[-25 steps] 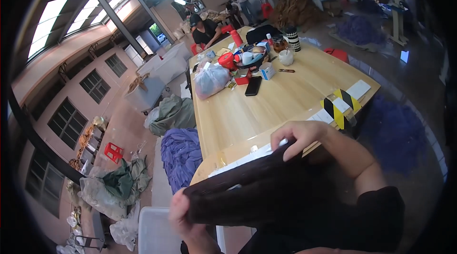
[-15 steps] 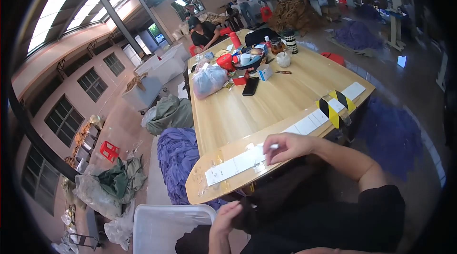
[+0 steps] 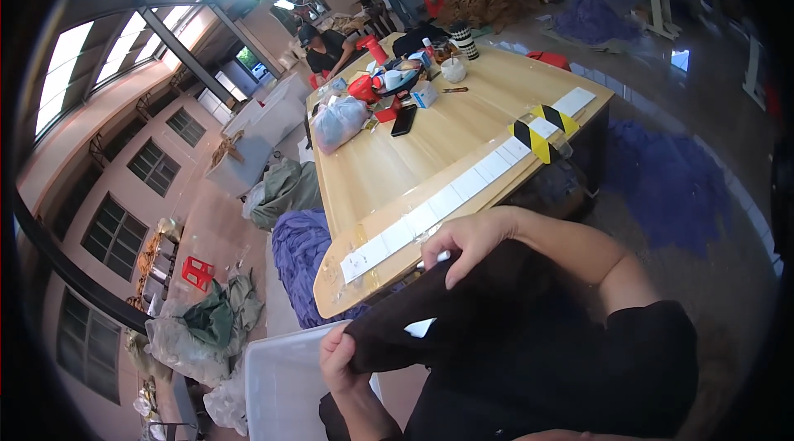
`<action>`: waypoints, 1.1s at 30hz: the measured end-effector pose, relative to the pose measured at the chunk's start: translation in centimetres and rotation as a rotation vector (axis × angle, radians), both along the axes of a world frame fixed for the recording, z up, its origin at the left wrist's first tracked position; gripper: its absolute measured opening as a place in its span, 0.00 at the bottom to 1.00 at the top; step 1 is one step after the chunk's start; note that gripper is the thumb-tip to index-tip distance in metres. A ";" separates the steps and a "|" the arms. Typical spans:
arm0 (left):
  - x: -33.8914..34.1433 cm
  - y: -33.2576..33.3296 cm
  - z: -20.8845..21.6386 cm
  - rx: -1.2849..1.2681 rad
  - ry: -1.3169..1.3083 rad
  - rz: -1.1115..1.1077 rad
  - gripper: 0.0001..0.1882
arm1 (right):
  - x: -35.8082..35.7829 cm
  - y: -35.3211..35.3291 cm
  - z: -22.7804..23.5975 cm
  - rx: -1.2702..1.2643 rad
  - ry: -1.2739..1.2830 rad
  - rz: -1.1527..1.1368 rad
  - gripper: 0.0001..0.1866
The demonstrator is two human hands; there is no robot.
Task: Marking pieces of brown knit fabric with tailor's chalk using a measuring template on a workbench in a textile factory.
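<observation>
Dark brown cloth (image 3: pixel 389 342) is stretched in front of me, over the near edge of the table. My left hand (image 3: pixel 337 358) is closed on its left edge, fingers wrapped round the fabric. My right hand (image 3: pixel 475 242) is bent over the cloth's upper edge, thumb and fingers pinching a short white stick (image 3: pixel 437 260); whether it grips the cloth too is hidden. A small white patch (image 3: pixel 420 327) shows within the dark fabric; I cannot tell if it is a piece or a gap. Just beyond lies a long white marked strip (image 3: pixel 413 219), taped along the table's edge.
The wooden table (image 3: pixel 397 168) carries a phone (image 3: pixel 404 120), a plastic bag (image 3: pixel 339 122) and a patterned cup (image 3: pixel 464 40). Yellow-black tape (image 3: pixel 531 141) crosses the strip. Below left stand a white bin (image 3: pixel 285 366) and purple cloth (image 3: pixel 302 263). Another person (image 3: pixel 327 52) sits at the far end.
My right hand has come off the white strip, toward me, to the cloth. My left hand has moved left and up, drawing the cloth out. The view has shifted.
</observation>
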State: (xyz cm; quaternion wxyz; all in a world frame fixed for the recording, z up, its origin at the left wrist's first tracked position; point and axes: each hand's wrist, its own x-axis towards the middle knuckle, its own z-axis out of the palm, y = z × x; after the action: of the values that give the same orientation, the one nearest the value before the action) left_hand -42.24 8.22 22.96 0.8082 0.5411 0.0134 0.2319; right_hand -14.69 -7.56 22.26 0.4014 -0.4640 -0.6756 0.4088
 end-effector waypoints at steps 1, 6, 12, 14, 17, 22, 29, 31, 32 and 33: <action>-0.7 0.8 -0.8 -0.022 -0.099 0.002 0.15 | 0.8 -0.9 -0.4 0.082 -0.115 -0.097 0.13; -2.8 1.6 -1.8 0.172 0.190 -0.034 0.18 | 0.8 -2.2 -2.4 0.178 0.006 -0.389 0.07; 3.8 -1.9 -6.1 0.742 0.277 -0.098 0.42 | -5.8 1.9 -2.0 0.287 0.021 -0.338 0.10; 5.7 -3.7 -4.7 0.792 0.252 0.114 0.39 | -5.8 2.3 -1.8 0.313 -0.013 -0.467 0.09; 7.4 -2.5 -5.8 0.761 0.214 0.467 0.17 | -3.8 3.2 -2.2 0.317 0.035 -0.601 0.08; 9.3 -0.5 -5.4 0.498 0.200 0.438 0.10 | -1.0 4.8 -4.3 0.196 0.132 -0.575 0.08; 10.0 6.6 -1.6 -0.067 -0.035 0.469 0.09 | 4.6 0.5 -7.3 -0.025 0.016 -0.694 0.11; 9.3 7.5 -1.0 -0.166 -0.033 0.519 0.09 | 6.3 -2.6 -7.2 0.026 -0.091 -0.926 0.10; 8.6 8.9 -1.6 -0.222 -0.032 0.469 0.11 | 7.6 -3.2 -7.1 0.062 -0.103 -1.007 0.09; 8.7 9.7 -2.1 -0.239 -0.023 0.484 0.11 | 9.1 -3.9 -7.2 0.067 -0.122 -1.091 0.09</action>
State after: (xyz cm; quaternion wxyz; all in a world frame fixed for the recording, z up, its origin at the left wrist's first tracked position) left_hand -33.52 17.89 20.81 0.7874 0.4204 0.1606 0.4214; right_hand -5.64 -11.41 15.02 0.5298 -0.7567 -0.3718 0.0918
